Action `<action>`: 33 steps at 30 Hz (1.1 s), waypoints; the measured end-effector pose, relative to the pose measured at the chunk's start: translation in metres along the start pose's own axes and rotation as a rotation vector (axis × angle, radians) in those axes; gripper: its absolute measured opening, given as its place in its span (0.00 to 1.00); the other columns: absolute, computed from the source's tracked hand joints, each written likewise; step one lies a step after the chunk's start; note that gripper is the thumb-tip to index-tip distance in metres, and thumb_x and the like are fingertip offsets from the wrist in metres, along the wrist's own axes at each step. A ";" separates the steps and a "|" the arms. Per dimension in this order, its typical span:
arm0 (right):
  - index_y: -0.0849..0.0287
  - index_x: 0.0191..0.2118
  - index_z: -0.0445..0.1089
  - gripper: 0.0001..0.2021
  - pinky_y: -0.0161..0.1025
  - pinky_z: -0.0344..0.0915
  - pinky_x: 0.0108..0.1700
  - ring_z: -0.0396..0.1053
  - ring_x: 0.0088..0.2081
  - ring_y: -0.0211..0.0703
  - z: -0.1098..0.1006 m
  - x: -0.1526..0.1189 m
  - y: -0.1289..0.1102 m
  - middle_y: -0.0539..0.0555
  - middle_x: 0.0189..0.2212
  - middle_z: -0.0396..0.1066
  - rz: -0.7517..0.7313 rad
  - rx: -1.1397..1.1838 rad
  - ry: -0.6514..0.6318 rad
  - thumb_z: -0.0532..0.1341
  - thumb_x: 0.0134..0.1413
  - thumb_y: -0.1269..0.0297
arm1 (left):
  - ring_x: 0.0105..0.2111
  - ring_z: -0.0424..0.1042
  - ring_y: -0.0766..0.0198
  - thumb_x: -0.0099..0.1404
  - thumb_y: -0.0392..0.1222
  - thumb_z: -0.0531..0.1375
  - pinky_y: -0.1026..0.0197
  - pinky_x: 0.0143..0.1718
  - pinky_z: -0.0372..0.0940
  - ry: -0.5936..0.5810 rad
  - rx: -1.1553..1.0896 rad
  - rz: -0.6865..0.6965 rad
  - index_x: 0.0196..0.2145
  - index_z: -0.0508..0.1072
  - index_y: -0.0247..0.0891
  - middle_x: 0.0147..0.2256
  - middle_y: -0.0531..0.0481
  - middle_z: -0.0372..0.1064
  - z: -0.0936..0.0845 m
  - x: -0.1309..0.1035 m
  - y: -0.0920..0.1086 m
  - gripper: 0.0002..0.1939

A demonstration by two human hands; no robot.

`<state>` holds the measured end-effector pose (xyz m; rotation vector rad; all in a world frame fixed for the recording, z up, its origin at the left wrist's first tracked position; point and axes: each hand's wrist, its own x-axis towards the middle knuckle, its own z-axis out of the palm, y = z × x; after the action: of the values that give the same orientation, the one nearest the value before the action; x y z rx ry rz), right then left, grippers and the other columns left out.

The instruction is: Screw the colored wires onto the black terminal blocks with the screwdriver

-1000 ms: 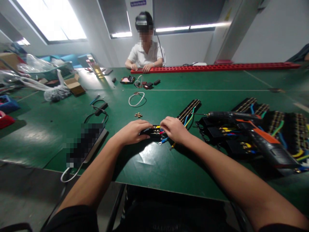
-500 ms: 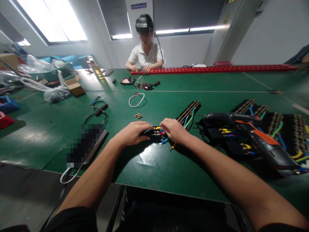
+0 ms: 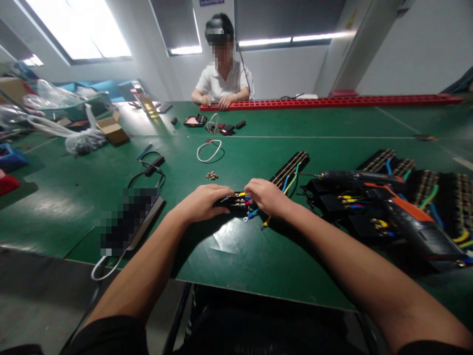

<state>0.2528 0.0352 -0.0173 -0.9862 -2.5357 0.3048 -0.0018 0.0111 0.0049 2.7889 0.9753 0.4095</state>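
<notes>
black block (image 3: 235, 209): sits between both hands, long axis roughly side to side
left fingers (image 3: 220, 191): wrapped round one end, so nearer imo
right fingers (image 3: 254, 187): by the wires (image 3: 253, 214), can't tell if gripping

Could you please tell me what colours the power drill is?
The drill is black and orange; head view.

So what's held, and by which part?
The left hand holds the black block by its left end; the right hand is at the wires, its grip hidden.

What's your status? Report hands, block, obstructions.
Left hand gripping black block. Right hand at wires. Brass bits beyond, drill off right; neither seems in the way.
</notes>
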 end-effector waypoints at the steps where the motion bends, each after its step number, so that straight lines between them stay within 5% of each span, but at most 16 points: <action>1: 0.63 0.39 0.70 0.10 0.36 0.57 0.45 0.62 0.40 0.40 0.000 0.000 0.000 0.57 0.37 0.69 0.001 0.000 -0.004 0.51 0.66 0.70 | 0.48 0.75 0.53 0.67 0.45 0.64 0.54 0.48 0.68 -0.004 0.002 -0.001 0.55 0.71 0.42 0.49 0.45 0.76 0.000 0.000 0.000 0.20; 33: 0.63 0.40 0.73 0.09 0.34 0.56 0.43 0.65 0.39 0.37 -0.008 -0.005 0.003 0.56 0.38 0.72 0.081 -0.019 -0.071 0.56 0.65 0.67 | 0.46 0.75 0.55 0.68 0.45 0.63 0.57 0.46 0.67 -0.043 0.036 -0.034 0.55 0.72 0.42 0.47 0.47 0.77 -0.005 0.002 0.008 0.18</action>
<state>0.2616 0.0349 -0.0123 -1.1057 -2.5709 0.3462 0.0025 0.0063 0.0120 2.7964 1.0290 0.3298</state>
